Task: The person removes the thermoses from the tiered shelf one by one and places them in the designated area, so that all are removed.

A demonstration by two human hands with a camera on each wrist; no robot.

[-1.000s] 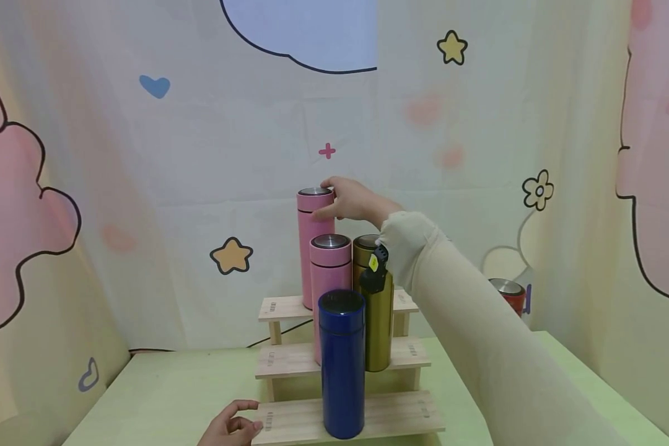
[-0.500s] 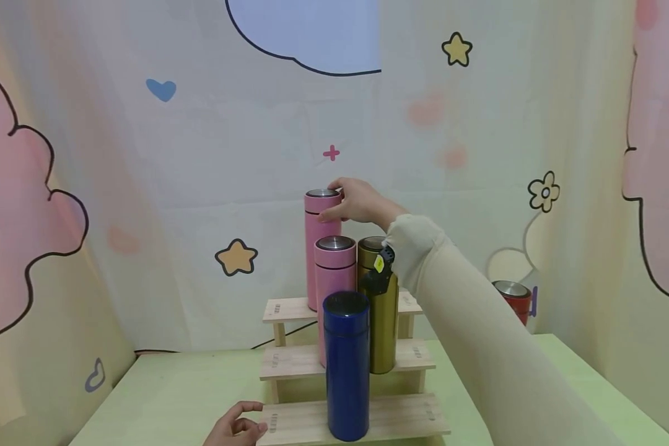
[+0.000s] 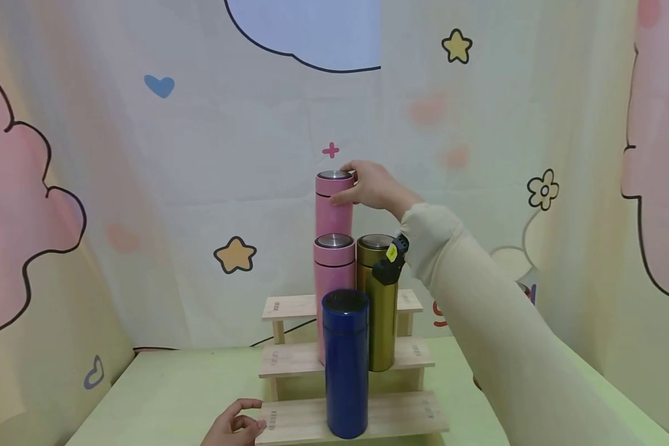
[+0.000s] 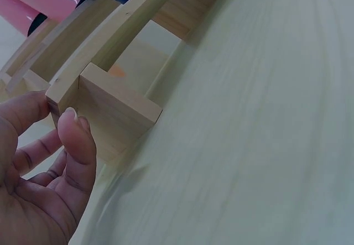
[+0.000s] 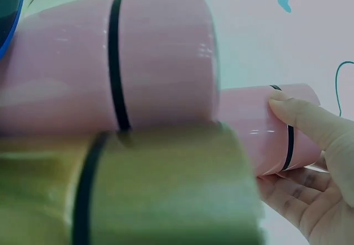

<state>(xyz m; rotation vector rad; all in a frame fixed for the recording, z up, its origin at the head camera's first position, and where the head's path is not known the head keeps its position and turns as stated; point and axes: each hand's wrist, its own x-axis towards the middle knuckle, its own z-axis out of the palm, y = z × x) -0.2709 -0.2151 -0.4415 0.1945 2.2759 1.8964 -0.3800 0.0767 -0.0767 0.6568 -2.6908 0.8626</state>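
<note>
Wood, pale and bare, forms the three-step stand [image 3: 404,412] on the pale-green tabletop [image 3: 161,396]. At six o'clock in the head view, a glossy blue cylindrical bottle [image 3: 347,371] stands upright on its lowest step. The left hand [image 3: 231,427] is at seven o'clock, index finger touching the end of that step, thumb curled close by; whether they pinch it, I cannot tell. On the middle step, a pink steel-topped cylindrical bottle [image 3: 331,275] stands at twelve o'clock from the blue one, a gold cylindrical bottle [image 3: 382,316] at one o'clock. Farthest, the right hand [image 3: 375,186] reaches in from four o'clock, fingers and thumb pinching the upper end of a second pink cylindrical bottle [image 3: 333,214], held upright. Half a second ago that bottle sat lower, toward nine o'clock, its base on the top step; now its base hides behind the nearer pink one. It has probably left the step, its weight on the right hand.
</note>
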